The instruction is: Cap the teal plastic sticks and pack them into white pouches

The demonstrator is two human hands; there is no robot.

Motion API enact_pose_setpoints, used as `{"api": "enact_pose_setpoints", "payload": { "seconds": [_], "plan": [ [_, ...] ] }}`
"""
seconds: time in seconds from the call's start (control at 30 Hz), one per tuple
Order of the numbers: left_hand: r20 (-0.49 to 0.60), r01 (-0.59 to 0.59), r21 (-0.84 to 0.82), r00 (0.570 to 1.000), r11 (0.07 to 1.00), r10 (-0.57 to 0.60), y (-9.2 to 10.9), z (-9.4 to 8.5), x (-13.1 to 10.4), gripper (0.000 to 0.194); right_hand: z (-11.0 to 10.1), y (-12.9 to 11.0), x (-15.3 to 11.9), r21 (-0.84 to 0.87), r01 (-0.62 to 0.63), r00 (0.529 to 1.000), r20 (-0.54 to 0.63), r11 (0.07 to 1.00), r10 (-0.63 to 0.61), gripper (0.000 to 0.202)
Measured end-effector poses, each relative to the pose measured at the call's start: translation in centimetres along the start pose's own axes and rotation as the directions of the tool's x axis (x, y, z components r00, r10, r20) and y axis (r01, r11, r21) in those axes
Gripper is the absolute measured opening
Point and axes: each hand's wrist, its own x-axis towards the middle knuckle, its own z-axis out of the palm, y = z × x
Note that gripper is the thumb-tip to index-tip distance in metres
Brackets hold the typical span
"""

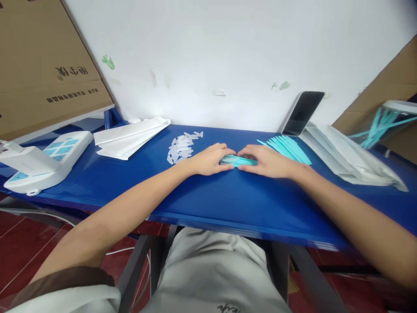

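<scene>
The shirt (215, 278) is seen before the counter (208, 195); over it, a teal bundle (233, 160) is pinched endwise in the grip of left hand (211, 159) and right hand (267, 161), apparently for evenness; sticks (289, 148) are laid within reach.

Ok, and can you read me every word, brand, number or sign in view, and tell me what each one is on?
Nothing can be quoted with confidence.
Brown cardboard, left: two rows of dark characters, upside down, too blurred to read surely.
Pale grey garment: dark script at the picture's bottom edge, too unclear to read.
White adapter: a faint marking, too small.
Table: whitish marks on its front edge, blurred.
</scene>
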Motion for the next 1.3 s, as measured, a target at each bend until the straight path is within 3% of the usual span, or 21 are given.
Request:
{"api": "enact_pose_setpoints", "payload": {
  "seconds": [0.33, 0.57, 0.8, 1.07, 1.3],
  "plan": [
    [-0.028, -0.026, -0.024, 0.999, 0.999, 0.025, -0.8, 0.6, 0.1, 0.046, 0.1, 0.0, -0.1, -0.027, 0.01, 0.999, 0.036, 1.0, -0.009, 0.057],
    [0.015, -0.014, -0.03, 1.0, 0.999, 0.014, -0.9, 1.1, 0.0, 0.047, 2.1, -0.6, 0.1, -0.143, -0.063, 0.998, 0.012, 0.988, 0.066, 0.066],
    [0.013, 0.002, -0.041, 1.0, 0.999, -0.001, -0.9, 1.6, 0.1, 0.051, 3.3, -0.9, 0.7, -0.068, -0.134, 0.99, 0.038, 0.989, 0.137, 0.066],
    [-0.019, 0.018, -0.035, 1.0, 0.999, -0.019, -0.6, 1.0, 0.1, 0.045, 3.1, -0.2, 0.7, 0.038, 0.008, 1.0, -0.03, 0.999, -0.007, 0.051],
    [-0.024, 0.019, 0.011, 1.0, 1.0, -0.018, -1.3, 0.2, 0.3, 0.035, 2.5, 0.4, 0.9, 0.174, -0.001, 0.961, -0.272, 0.985, 0.049, 0.022]
  ]
}}
